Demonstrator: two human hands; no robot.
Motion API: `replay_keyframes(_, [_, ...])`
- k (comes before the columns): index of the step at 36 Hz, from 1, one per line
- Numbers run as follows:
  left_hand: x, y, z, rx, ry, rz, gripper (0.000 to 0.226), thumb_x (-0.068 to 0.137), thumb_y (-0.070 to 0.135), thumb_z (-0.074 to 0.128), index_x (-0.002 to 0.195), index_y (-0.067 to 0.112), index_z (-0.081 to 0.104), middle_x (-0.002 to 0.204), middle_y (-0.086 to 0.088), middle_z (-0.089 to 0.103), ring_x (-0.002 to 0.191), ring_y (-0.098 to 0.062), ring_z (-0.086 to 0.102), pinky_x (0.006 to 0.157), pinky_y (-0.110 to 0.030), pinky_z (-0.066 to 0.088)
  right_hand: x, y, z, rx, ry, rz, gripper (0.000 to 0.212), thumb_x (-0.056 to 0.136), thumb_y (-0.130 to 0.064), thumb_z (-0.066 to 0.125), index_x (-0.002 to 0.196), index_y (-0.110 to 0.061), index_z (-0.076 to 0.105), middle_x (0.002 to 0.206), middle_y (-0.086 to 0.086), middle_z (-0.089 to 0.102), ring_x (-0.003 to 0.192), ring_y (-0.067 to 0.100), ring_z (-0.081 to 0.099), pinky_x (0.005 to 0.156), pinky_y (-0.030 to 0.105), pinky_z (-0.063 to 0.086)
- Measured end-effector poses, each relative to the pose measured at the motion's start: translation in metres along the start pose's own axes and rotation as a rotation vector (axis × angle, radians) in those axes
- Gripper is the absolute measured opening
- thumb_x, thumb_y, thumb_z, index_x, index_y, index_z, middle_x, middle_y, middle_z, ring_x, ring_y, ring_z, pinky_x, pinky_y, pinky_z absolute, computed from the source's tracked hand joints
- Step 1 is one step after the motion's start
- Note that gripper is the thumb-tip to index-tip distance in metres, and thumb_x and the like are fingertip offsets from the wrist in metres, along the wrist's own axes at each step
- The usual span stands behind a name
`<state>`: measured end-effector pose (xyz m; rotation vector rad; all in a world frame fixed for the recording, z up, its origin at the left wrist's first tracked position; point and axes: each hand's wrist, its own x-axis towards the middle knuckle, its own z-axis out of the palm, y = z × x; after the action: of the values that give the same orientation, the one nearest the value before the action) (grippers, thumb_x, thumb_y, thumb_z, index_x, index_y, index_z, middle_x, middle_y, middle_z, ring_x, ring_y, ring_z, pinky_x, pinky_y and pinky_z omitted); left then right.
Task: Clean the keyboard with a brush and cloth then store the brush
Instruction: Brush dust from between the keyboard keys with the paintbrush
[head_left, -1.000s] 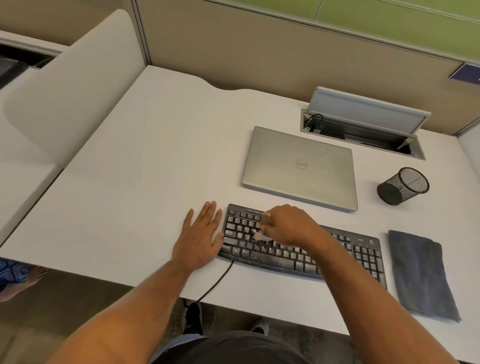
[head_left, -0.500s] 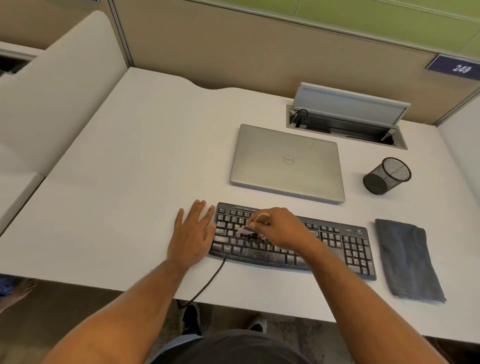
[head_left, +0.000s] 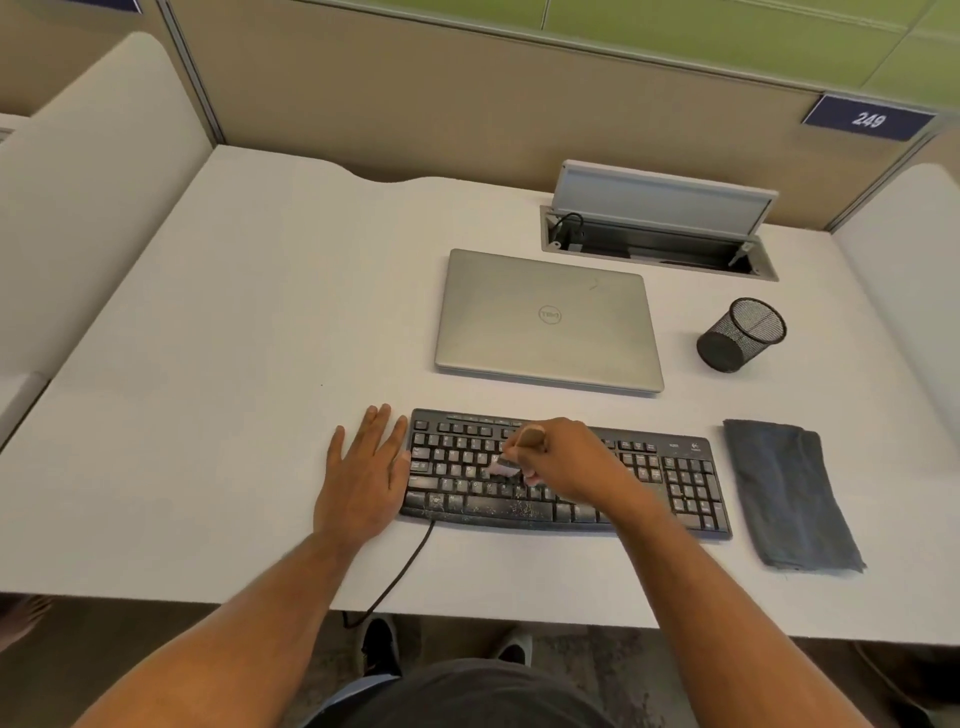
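Your left hand (head_left: 363, 467) lies flat, fingers straight, on the desk (head_left: 208, 415) against the left end of the keyboard (head_left: 566, 475) — just where it was a second ago, bracing the board. Your right hand (head_left: 566, 462) is clamped round the brush (head_left: 511, 457), wooden handle poking up past the thumb, bristles down on the middle-left keys. Across the last second the bristles have shifted only a little within that same left-centre patch, so I judge you're mid-scrub, not moving on. Specks still litter the spacebar row near you, so the brushing looks unfinished, and the right half of the board seems untouched. Beyond the keyboard sits the closed laptop (head_left: 545, 319). Far right stands the mesh cup (head_left: 740, 335) — likely the brush's home later. The cloth (head_left: 789, 493) lies folded just right of the keyboard, not yet picked up.
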<state>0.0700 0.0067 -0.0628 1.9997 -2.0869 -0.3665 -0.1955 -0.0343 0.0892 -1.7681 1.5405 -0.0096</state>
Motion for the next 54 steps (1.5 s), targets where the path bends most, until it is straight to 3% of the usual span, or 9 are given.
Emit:
replay_keyframes(10, [0.001,-0.008,0.001,0.035,0.005,-0.025,0.063,0.105,0.045,0.007,0.162,0.024,0.024,0.170,0.003,0.016,0.157,-0.012,0.003,0.127,-0.050,0.008,-0.010,0.029,-0.023,-0.180,0.046,0.097,0.019,0.106,-0.028,0.057,0.098,-0.030,0.074,0.078,-0.017,0.065,0.083,0.010,0.068,0.079,0.031,0.053])
replay_keyframes(14, [0.000,-0.008,0.001,0.044,0.003,-0.028,0.063,0.104,0.045,0.007,0.162,0.024,0.024,0.170,0.003,0.016,0.157,-0.012,0.003,0.127,-0.050,0.008,-0.014,0.031,-0.024,0.068,0.130,0.098,0.020,0.102,-0.027,0.063,0.086,-0.028,0.074,0.076,-0.006,0.076,0.073,0.008,0.074,0.081,0.033,0.059])
replay_keyframes(19, [0.000,-0.009,0.002,0.037,0.000,-0.030,0.064,0.105,0.046,0.006,0.162,0.025,0.024,0.170,0.003,0.014,0.157,-0.011,0.001,0.127,-0.049,0.006,-0.013,0.013,0.002,0.288,0.181,0.066,0.016,0.101,-0.035,0.066,0.093,-0.024,0.073,0.085,-0.004,0.079,0.076,0.010,0.076,0.080,0.032,0.063])
replay_keyframes(27, [0.000,-0.008,0.001,0.044,0.004,-0.028,0.066,0.104,0.047,0.006,0.161,0.023,0.027,0.170,0.002,0.017,0.157,-0.012,0.005,0.127,-0.049,0.007,-0.016,0.033,0.011,0.084,0.278,0.150,0.024,0.102,-0.041,0.060,0.096,-0.025,0.077,0.077,-0.006,0.074,0.072,0.014,0.069,0.075,0.039,0.061])
replay_keyframes(33, [0.000,-0.009,0.001,0.039,0.015,-0.029,0.064,0.105,0.046,0.010,0.160,0.022,0.031,0.169,0.001,0.020,0.157,-0.013,0.008,0.127,-0.050,0.009,-0.032,0.065,-0.023,-0.015,0.316,0.268,0.020,0.100,-0.031,0.062,0.092,-0.021,0.077,0.071,-0.008,0.069,0.067,0.006,0.061,0.055,0.023,0.039])
replay_keyframes(37, [0.000,-0.008,0.002,0.050,0.009,-0.028,0.064,0.105,0.046,0.008,0.161,0.022,0.029,0.170,0.001,0.019,0.157,-0.014,0.006,0.127,-0.050,0.008,-0.037,0.069,-0.030,0.089,0.391,0.268,0.020,0.098,-0.027,0.063,0.086,-0.021,0.077,0.070,-0.006,0.073,0.068,0.009,0.069,0.059,0.023,0.048])
replay_keyframes(41, [-0.001,-0.008,0.001,0.048,0.011,-0.024,0.065,0.104,0.046,0.006,0.161,0.023,0.028,0.170,0.000,0.019,0.157,-0.014,0.007,0.127,-0.050,0.008,-0.034,0.055,-0.014,0.355,0.368,0.203,0.013,0.097,-0.025,0.069,0.086,-0.021,0.075,0.074,-0.005,0.077,0.069,0.007,0.075,0.076,0.035,0.065])
replay_keyframes(45, [-0.001,-0.007,0.000,0.048,0.006,-0.025,0.066,0.104,0.047,0.005,0.161,0.023,0.026,0.170,0.000,0.018,0.158,-0.014,0.005,0.127,-0.050,0.007,-0.030,0.049,-0.004,0.250,0.300,0.182,0.020,0.101,-0.028,0.064,0.086,-0.021,0.075,0.075,-0.002,0.076,0.078,0.020,0.075,0.080,0.039,0.064])
replay_keyframes(54, [-0.001,-0.007,0.000,0.030,0.010,-0.022,0.066,0.104,0.047,0.006,0.161,0.023,0.028,0.170,0.000,0.018,0.157,-0.014,0.005,0.127,-0.049,0.006,-0.039,0.086,-0.037,0.168,0.366,0.322,0.018,0.094,-0.025,0.065,0.079,-0.023,0.074,0.066,-0.003,0.075,0.074,0.017,0.074,0.080,0.045,0.063])
